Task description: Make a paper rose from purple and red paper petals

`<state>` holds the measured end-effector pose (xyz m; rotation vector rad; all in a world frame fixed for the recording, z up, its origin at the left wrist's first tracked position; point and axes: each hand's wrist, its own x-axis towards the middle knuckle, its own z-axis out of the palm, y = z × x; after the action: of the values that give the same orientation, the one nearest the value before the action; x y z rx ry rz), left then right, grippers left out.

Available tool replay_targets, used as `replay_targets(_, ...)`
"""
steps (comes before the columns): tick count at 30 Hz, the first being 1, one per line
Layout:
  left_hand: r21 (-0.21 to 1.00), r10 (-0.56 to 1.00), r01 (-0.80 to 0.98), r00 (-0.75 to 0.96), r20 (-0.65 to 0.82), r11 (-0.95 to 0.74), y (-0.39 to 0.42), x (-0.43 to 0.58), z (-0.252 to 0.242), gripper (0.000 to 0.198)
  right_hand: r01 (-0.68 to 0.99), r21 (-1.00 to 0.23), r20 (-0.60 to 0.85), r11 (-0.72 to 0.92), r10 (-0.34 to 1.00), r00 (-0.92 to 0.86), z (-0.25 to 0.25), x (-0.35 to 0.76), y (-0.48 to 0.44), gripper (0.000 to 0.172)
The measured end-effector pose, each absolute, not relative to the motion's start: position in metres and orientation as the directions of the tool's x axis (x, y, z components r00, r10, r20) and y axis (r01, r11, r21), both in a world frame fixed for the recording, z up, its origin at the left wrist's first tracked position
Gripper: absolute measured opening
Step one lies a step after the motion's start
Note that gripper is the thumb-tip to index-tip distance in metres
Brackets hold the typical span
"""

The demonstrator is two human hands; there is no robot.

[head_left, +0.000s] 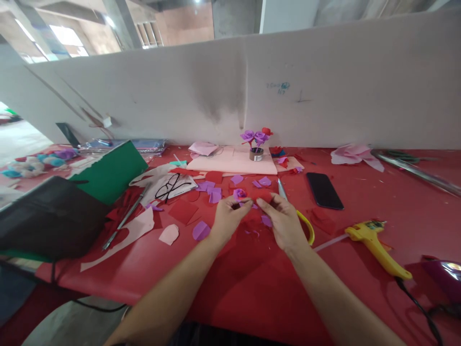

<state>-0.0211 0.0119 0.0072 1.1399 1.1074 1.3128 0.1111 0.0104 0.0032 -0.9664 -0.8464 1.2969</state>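
My left hand (pixel 230 215) is closed, its thumb and fingers pinching a small purple paper flower (pixel 239 194) whose bloom shows above the fingers. My right hand (pixel 283 216) pinches a red paper petal (pixel 264 196) close beside the flower. Whether petal and flower touch is hard to make out. Purple paper petals (pixel 215 194) lie just beyond my left hand, and another purple petal (pixel 201 231) is to its left. Under my right hand sits a pair of scissors with a yellow handle (pixel 307 227), partly hidden by the wrist.
A yellow glue gun (pixel 378 245) and a phone (pixel 324 191) lie on the right. At the back, finished paper flowers (pixel 256 137) stand in a small brown pot (pixel 256 154) on pink sheets (pixel 230 163). Eyeglasses (pixel 171 187) and a green board (pixel 111 175) are on the left.
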Motion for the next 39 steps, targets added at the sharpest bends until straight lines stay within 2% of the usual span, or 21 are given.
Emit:
replay_targets(3, 0.993, 0.996, -0.072, -0.015, 0.093, -0.094, 0.011, -0.02, 0.005, 0.017, -0.274, -0.955, 0.067, 0.114, 0.982, 0.175, 0.0, 0.115, 0.008, 0.027)
replay_targets(6, 0.994, 0.996, -0.061, 0.006, 0.089, -0.089, 0.011, -0.021, 0.005, 0.019, -0.189, -0.976, 0.065, 0.111, 0.97, 0.235, 0.0, 0.124, 0.003, 0.028)
replay_targets(12, 0.994, 0.98, -0.109, 0.195, 0.037, -0.015, 0.009, -0.023, 0.006, 0.038, -0.052, -0.992, 0.108, 0.114, 0.989, 0.104, 0.004, 0.134, -0.013, 0.032)
replay_targets(16, 0.997, 0.967, -0.063, 0.254, -0.022, 0.04, 0.005, -0.02, 0.008, 0.022, 0.207, -0.965, 0.182, 0.163, 0.98, 0.075, 0.002, 0.13, -0.028, 0.031)
replay_targets(19, 0.999, 0.983, -0.043, 0.182, -0.019, 0.028, 0.006, -0.02, 0.01, 0.015, 0.347, -0.918, 0.23, 0.194, 0.971, 0.066, 0.001, 0.142, -0.04, 0.024)
replay_targets(21, 0.998, 0.992, -0.047, 0.122, -0.027, 0.032, 0.009, -0.022, 0.011, 0.014, 0.481, -0.854, 0.275, 0.196, 0.957, 0.097, 0.003, 0.166, -0.048, 0.016)
replay_targets(23, 0.996, 0.993, -0.051, 0.098, -0.063, 0.068, 0.012, -0.026, 0.012, 0.014, 0.657, -0.745, 0.332, 0.114, 0.918, 0.217, 0.006, 0.201, -0.056, 0.021)
replay_targets(24, 0.995, 0.991, -0.047, 0.098, -0.086, 0.091, 0.014, -0.027, 0.013, 0.013, 0.75, -0.661, 0.353, 0.021, 0.891, 0.286, 0.007, 0.221, -0.059, 0.025)
replay_targets(26, 0.991, 0.984, -0.018, 0.118, -0.132, 0.135, 0.016, -0.031, 0.016, 0.011, 0.889, -0.389, 0.31, -0.241, 0.874, 0.373, 0.006, 0.26, -0.062, 0.039)
replay_targets(27, 0.989, 0.98, 0.014, 0.131, -0.149, 0.149, 0.017, -0.033, 0.017, 0.009, 0.886, -0.265, 0.255, -0.38, 0.859, 0.444, 0.005, 0.275, -0.063, 0.045)
replay_targets(29, 0.983, 0.975, 0.087, 0.145, -0.171, 0.159, 0.016, -0.038, 0.02, 0.008, 0.862, -0.106, 0.125, -0.496, 0.853, 0.506, 0.002, 0.296, -0.065, 0.053)
replay_targets(31, 0.971, 0.966, 0.171, 0.167, -0.198, 0.17, 0.014, -0.044, 0.02, 0.008, 0.871, -0.051, 0.028, -0.488, 0.871, 0.49, -0.001, 0.305, -0.065, 0.055)
replay_targets(34, 0.952, 0.94, 0.234, 0.227, -0.253, 0.2, 0.008, -0.055, 0.012, 0.007, 0.895, -0.064, -0.008, -0.441, 0.897, 0.442, -0.003, 0.308, -0.062, 0.06)
replay_targets(37, 0.924, 0.906, 0.261, 0.248, -0.343, 0.279, 0.003, -0.066, 0.0, 0.008, 0.88, -0.075, 0.033, -0.468, 0.881, 0.471, -0.009, 0.315, -0.056, 0.063)
replay_targets(39, 0.902, 0.895, 0.297, 0.225, -0.386, 0.315, 0.002, -0.07, -0.004, 0.007, 0.886, -0.115, 0.131, -0.45, 0.877, 0.462, -0.016, 0.328, -0.053, 0.062)
